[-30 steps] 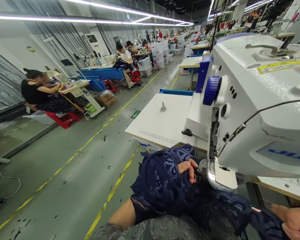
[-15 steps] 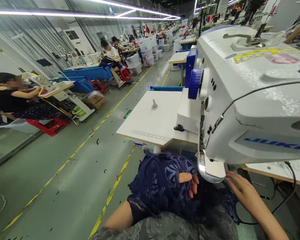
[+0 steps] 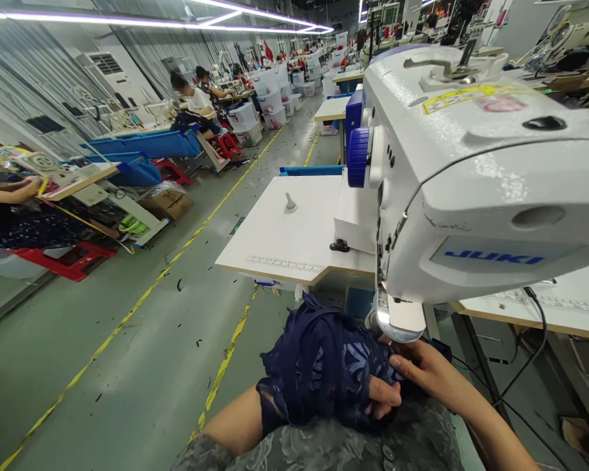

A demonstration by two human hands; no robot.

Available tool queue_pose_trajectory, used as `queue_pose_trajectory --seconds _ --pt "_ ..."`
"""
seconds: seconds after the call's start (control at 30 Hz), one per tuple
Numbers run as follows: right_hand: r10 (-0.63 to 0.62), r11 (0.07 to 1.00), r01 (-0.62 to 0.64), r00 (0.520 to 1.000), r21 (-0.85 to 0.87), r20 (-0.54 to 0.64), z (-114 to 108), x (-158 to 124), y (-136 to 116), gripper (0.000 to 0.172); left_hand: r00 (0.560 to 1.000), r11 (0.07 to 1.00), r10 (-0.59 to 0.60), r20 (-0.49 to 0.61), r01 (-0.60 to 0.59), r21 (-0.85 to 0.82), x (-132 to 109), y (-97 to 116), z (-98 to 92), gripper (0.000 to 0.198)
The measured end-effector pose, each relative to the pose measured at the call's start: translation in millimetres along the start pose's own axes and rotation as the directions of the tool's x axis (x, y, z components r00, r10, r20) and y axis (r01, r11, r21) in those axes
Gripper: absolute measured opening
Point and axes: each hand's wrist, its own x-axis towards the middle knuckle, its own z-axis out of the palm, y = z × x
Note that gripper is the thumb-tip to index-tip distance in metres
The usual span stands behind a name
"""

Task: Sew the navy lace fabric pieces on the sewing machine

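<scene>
A bundle of navy lace fabric (image 3: 319, 366) is draped over my left forearm and the back of my left hand. From its edge come the curled fingers of my left hand (image 3: 385, 394), closed on the cloth. My right hand (image 3: 425, 369) pinches the lace edge just below the sewing machine's rounded metal end (image 3: 397, 330); some of its fingers are hidden behind the cloth and the machine. Above both hands stands the white JUKI sewing machine (image 3: 485, 196) with a blue handwheel (image 3: 358, 157).
A white work table (image 3: 275, 222) with a printed ruler adjoins the machine on the left. Another table edge (image 3: 535, 311) and a black cable (image 3: 540, 347) are at right. Further left, people sit at other machines beyond the taped aisle, near a red stool (image 3: 73, 261).
My right hand has moved left and in towards the fabric, and its thumb now presses on the lace. My left fingers have shifted down and right, curling in. The view has turned slightly right.
</scene>
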Motion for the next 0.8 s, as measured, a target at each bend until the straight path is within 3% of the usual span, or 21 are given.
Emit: queue_pose_trajectory --seconds 0.17,0.33,0.5,0.57,0.67,0.73,0.8 --pt "-0.071 0.976 0.062 0.997 -0.21 -0.038 -12 -14 -9 0.022 0.997 0.998 0.064 -0.038 -0.064 0.01 -5 4 0.2 0.03" --pt "-0.046 0.966 0.062 0.997 -0.249 0.069 -8 -22 -14 0.037 0.992 0.995 0.062 0.113 -0.07 0.066 7 -11 -3.2 0.029" --pt "-0.174 0.923 0.159 0.985 -0.35 -0.009 -9 -22 -16 0.012 0.995 0.994 0.077 0.063 -0.081 0.069 5 -10 -3.7 0.033" --pt "-0.288 0.866 0.243 0.957 -0.438 -0.038 -10 -23 -15 0.016 0.995 0.994 0.094 0.037 -0.096 0.06 0 -5 -2.9 0.034" --pt "-0.474 0.713 0.331 0.877 -0.618 -0.077 -7 -26 -11 0.029 0.991 0.991 0.127 0.047 -0.129 0.034 -1 -4 -2.3 0.036" --pt "-0.559 0.612 0.307 0.82 -0.729 -0.125 -4 -29 -7 0.029 0.993 0.994 0.111 0.047 -0.111 0.003 2 -8 -2.4 0.037" --pt "-0.587 0.553 0.252 0.794 -0.794 -0.157 -3 -33 -8 0.028 0.996 0.996 0.087 0.037 -0.086 -0.023 3 -11 -2.6 0.035"
